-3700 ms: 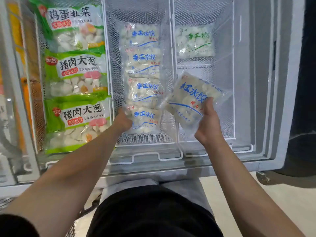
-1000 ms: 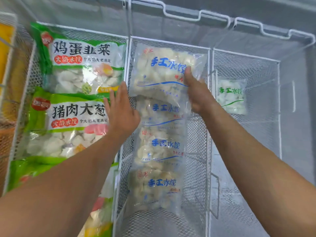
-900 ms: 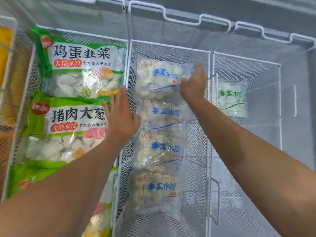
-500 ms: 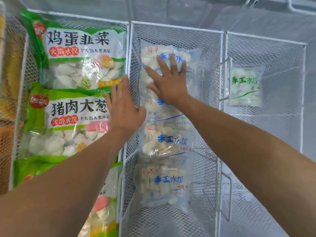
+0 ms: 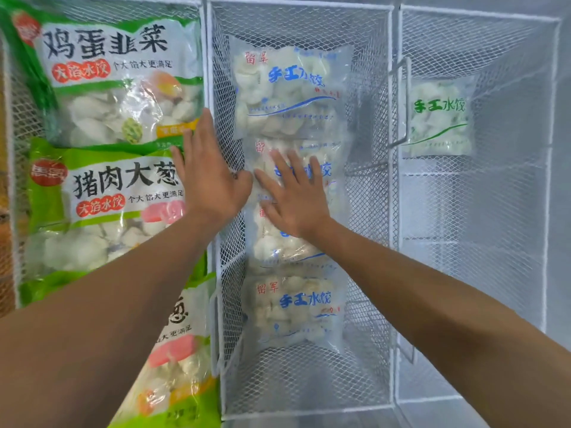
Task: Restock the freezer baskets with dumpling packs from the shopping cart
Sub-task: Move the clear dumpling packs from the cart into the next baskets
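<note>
While my left hand [image 5: 211, 183] lies flat w/ straight fingers on the mesh divider [image 5: 227, 143] to steady me, my right hand [image 5: 295, 196], spread, presses the blue-print dumpling packs [image 5: 290, 91] under it flat so the middle basket [image 5: 301, 393] row overlaps neatly.

Under the right fingers [image 5: 279, 168] lay clear, glossy, crinkled plastic dumpling packs [image 5: 290, 91]. Beside the left fingers [image 5: 204, 131] were shinier green printed plastic bags [image 5: 114, 78]. The baskets [image 5: 370, 193] were white-coated wire mesh, matt.
</note>
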